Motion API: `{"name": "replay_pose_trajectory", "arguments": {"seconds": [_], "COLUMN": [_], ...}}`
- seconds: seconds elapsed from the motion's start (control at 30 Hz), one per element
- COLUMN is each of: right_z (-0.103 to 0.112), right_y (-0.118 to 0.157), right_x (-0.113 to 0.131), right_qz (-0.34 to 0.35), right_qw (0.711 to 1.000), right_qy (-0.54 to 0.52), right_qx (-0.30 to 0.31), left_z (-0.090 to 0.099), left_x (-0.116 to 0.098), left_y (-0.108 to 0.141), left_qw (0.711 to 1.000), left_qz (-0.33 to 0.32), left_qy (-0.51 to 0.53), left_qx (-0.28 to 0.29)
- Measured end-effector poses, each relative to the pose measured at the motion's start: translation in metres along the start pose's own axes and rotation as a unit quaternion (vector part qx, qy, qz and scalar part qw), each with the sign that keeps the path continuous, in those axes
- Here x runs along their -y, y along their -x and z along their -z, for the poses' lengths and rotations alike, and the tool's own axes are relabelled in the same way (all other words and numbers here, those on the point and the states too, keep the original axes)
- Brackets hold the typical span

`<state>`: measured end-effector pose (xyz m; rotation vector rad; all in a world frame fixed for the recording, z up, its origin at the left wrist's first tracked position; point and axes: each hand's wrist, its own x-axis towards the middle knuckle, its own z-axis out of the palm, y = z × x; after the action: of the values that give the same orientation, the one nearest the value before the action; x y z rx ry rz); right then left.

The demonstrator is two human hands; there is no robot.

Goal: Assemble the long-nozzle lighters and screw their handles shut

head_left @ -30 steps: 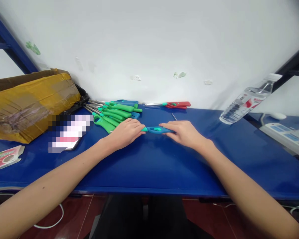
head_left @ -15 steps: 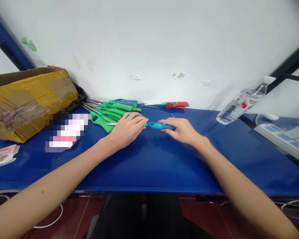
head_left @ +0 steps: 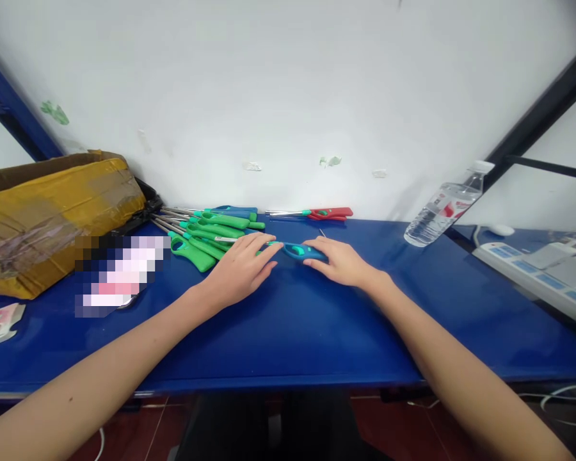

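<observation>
A blue long-nosed gas lighter (head_left: 297,250) with a teal trigger lies crosswise just above the table, its metal nose pointing left. My right hand (head_left: 338,261) is closed around its handle end. My left hand (head_left: 242,266) bends loosely over the nose, fingers by the neck and thumb a little apart; the metal tip (head_left: 225,239) shows past its far side. Behind my left hand is a pile of green lighters (head_left: 196,250), with blue lighters (head_left: 233,210) at its back. Red lighters (head_left: 330,213) lie against the wall.
On the left stand a taped cardboard box (head_left: 62,224) and a blurred-out flat object (head_left: 125,272). A water bottle (head_left: 444,208) leans at the right, near a white power strip (head_left: 542,272). A thin metal piece (head_left: 322,234) shows behind my right hand on the blue table (head_left: 288,333).
The view has tilted up and shifted slightly right. My left thumb has spread a little from the fingers. The blue lighter stays between my hands.
</observation>
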<state>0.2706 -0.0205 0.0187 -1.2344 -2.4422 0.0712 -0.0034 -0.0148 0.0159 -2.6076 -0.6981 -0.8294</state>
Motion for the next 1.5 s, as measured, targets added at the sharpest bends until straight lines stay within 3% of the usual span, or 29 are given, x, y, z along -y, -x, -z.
{"name": "replay_pose_trajectory", "arguments": {"seconds": [0.2,0.5,0.67,0.8,0.97,1.1,1.2,1.5], "right_z": [-0.011,0.001,0.003,-0.003,0.003,0.011,0.009,0.009], "right_y": [-0.003,-0.002,-0.002,-0.003,-0.003,-0.001,0.000,0.004], "right_x": [0.021,0.012,0.015,0.017,0.005,-0.016,-0.030,-0.045], "right_qz": [0.034,0.012,0.015,0.008,0.052,-0.038,-0.094,-0.117], "right_qw": [0.998,0.998,0.999,1.000,0.999,0.997,0.993,0.991], "right_qy": [-0.034,0.010,0.012,0.018,-0.005,-0.001,0.036,0.057], "right_qx": [0.033,-0.059,-0.035,-0.024,-0.002,-0.065,-0.064,-0.015], "left_z": [-0.012,0.005,0.014,0.008,0.002,0.002,0.000,-0.002], "left_x": [0.010,0.020,0.030,0.032,0.033,0.035,0.035,0.031], "left_y": [0.006,-0.003,-0.004,0.000,0.005,0.006,0.007,0.010], "left_qw": [0.997,0.998,0.997,0.997,0.996,0.995,0.996,0.995], "left_qz": [0.008,0.014,-0.027,-0.028,-0.019,-0.004,0.000,0.001], "left_qy": [-0.035,-0.052,-0.034,-0.028,-0.055,-0.062,-0.041,-0.036], "left_qx": [0.063,0.032,0.059,0.067,0.072,0.074,0.077,0.098]}}
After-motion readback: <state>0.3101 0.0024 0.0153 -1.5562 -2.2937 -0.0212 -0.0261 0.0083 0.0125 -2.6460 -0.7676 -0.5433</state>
